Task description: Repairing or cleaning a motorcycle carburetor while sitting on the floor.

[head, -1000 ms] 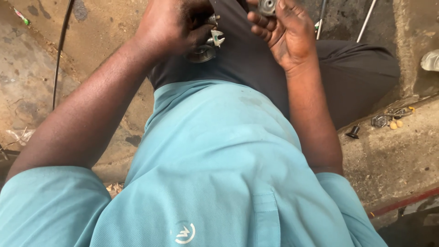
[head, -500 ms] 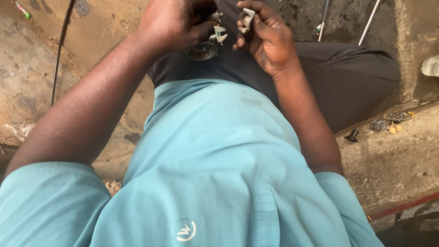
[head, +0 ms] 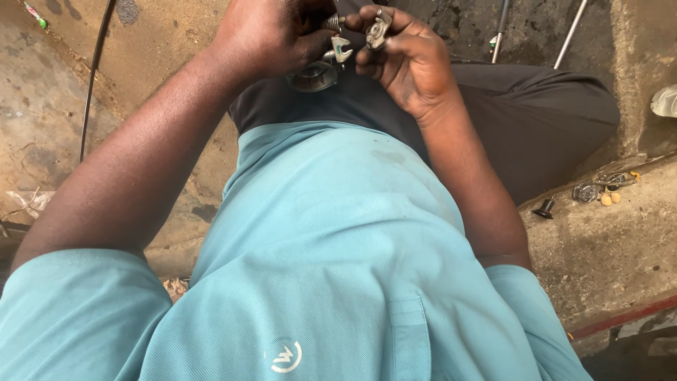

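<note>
the left hand point(head: 271, 35) is curled around a small metal assembly at the top centre of the frame: a threaded bolt point(head: 331, 22), a little silver clamp piece point(head: 340, 49) and a round metal cup point(head: 312, 76) hanging just under it, over the dark trousers point(head: 508, 106). its fingers are pressed tight round the parts. the right hand point(head: 405, 63) sits just beside it, thumb and forefinger pinching a second small metal fitting point(head: 377, 29), the other fingers loosely bent.

to do this well, i'd judge the left grip should hold steady while the right lines its piece up square with the thread (a tilted start would likely bind). keeping both hands over the lap would catch a dropped part.

both wrists bend inward, forearms angling up from the lower corners, elbows wide. loose bits point(head: 599, 189) lie on the concrete ledge point(head: 606, 247) at the right edge.
</note>
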